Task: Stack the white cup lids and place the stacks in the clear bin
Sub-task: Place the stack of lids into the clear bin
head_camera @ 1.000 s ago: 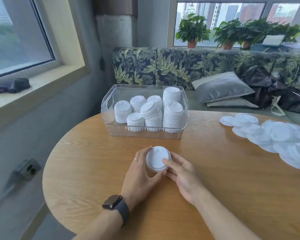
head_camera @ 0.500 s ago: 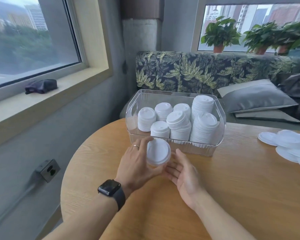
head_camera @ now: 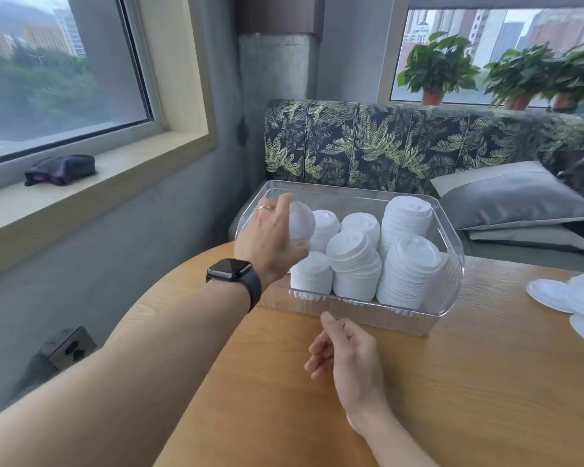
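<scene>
Now left hand (head_camera: 270, 237) grips lid stack (head_camera: 300, 220) over clear bin (head_camera: 450, 230).

Glossy clear-plastic bin (head_camera: 449, 261), wood-grain table (head_camera: 486, 382).

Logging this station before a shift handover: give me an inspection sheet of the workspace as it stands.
Surface: round wooden table.
Job's things: clear bin holding upright lid stacks; loose lids at table's right edge.
Clutter: nothing seen on the table.
Grip: left hand holds a short lid stack over the bin's left end; right hand loosely curled, holding nothing, before the bin.
Cables: nothing seen.
Surroundings: windows, dark pouch on sill, leaf-print sofa, grey cushion, potted plants.
</scene>
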`<state>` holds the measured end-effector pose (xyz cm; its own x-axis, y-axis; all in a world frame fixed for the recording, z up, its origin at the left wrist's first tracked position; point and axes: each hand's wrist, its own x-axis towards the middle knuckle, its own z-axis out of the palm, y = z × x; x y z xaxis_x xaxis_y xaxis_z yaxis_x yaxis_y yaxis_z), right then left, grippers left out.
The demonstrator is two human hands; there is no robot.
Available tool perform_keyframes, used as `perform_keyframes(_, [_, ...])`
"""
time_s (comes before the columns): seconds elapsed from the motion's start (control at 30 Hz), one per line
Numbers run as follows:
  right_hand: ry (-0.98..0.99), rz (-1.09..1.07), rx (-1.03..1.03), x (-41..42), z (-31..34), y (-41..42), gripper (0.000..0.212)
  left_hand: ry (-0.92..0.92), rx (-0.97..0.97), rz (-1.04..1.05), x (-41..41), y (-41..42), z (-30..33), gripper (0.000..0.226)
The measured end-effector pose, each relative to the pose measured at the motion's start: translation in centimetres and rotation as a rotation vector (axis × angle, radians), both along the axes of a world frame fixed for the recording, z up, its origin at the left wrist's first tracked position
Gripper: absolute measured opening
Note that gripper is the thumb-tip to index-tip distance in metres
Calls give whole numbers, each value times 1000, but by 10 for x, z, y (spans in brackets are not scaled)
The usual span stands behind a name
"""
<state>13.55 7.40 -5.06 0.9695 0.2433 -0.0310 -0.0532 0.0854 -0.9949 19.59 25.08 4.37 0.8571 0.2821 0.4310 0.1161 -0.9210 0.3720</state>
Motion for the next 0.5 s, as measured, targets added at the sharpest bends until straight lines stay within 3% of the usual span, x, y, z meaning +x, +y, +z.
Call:
perform_keyframes(0.3, [-55, 55, -50, 18, -4, 3, 45, 222, 254, 112, 34, 12, -20, 51])
perform_keyframes(0.5, [-39, 48, -30, 22, -3, 3, 39, 322, 250, 152, 40, 4, -15, 43])
